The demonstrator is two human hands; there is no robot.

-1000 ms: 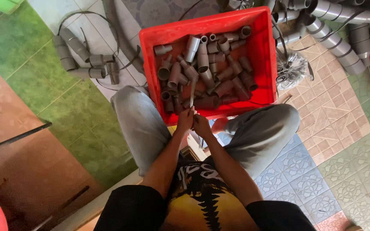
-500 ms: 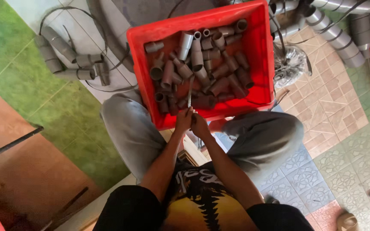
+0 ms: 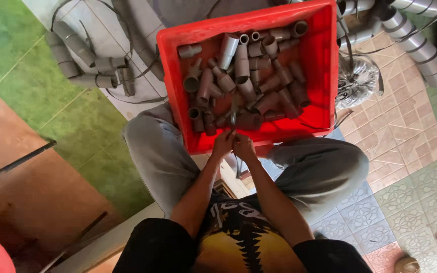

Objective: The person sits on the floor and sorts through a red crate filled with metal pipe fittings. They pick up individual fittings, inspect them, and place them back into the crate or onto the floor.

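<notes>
A red crate point(image 3: 324, 65) of grey pipe fittings point(image 3: 244, 76) is propped far on the lap; vs half a sec. ago it sits slightly right, work otherwise unchanged. Left hand point(image 3: 223, 144) & right hand point(image 3: 244, 147) are pinched together at its near rim on a thin rod point(image 3: 233, 120); grip detail can't be told.

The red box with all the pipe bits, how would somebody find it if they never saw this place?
Look at the tiled floor in front of the seated person's knees. The red plastic crate sits there, just beyond the left hand and right hand, filled with short grey pipe fittings. It is the only bright red tub; other pipes lie loose.
</notes>
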